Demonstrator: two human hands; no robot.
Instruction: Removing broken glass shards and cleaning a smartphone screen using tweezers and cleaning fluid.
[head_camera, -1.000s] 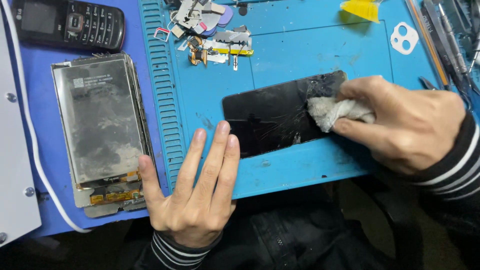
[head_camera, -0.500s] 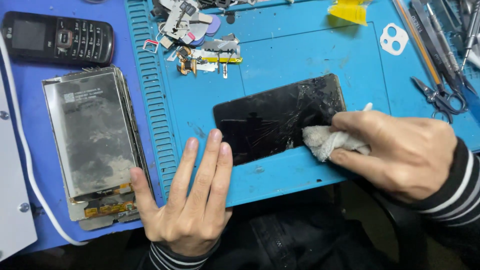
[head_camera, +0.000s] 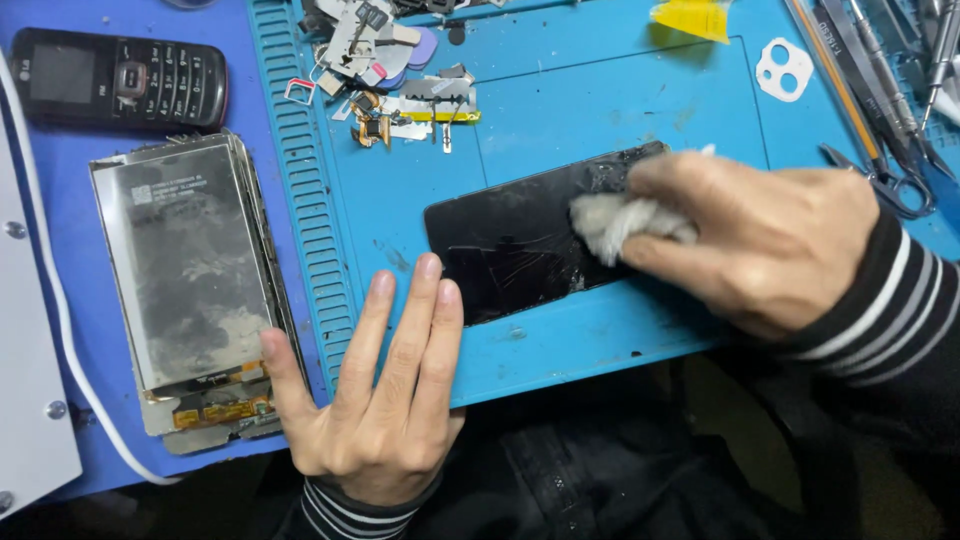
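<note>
Phone repair bench: blue mat (head_camera: 600, 350), tweezers (head_camera: 880, 80), loose parts (head_camera: 400, 90).

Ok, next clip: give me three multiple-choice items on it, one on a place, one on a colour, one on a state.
1. Where does the keypad phone lie?
A. top left, off the work mat
B. on the mat's right edge
C. under the right hand

2. What colour is the work mat?
A. red
B. blue
C. grey

3. What state is the black screen panel in?
A. smooth and unmarked
B. folded in half
C. cracked

Answers:
1. A: it sits above the opened phone body, left of the mat's ridged edge.
2. B: the bare mat around the small parts is blue.
3. C: crack lines run across the glass near the grey cloth that the right hand presses on it, while the left hand lies flat with fingertips at its corner.
</note>
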